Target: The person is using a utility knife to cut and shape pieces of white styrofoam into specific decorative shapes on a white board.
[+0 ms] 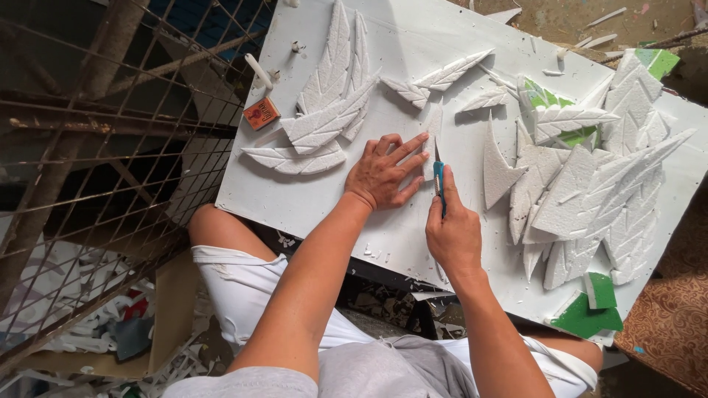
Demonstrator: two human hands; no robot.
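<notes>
Progress: many carved foam leaves [328,103] lie finished on the white board [295,203] at far left; a stack of cut pieces [590,199] sits right. One foam strip [431,151] at centre is under the blade.
Left hand [383,173]: flat, fingers spread, pressing the strip.
Right hand [451,236]: closed around a blue knife [439,180], tip at the strip.

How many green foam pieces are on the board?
3 visible: one under the carved leaves at upper right, one at the far top-right corner, one at the lower-right edge. The white foam pile may hide more.
</notes>
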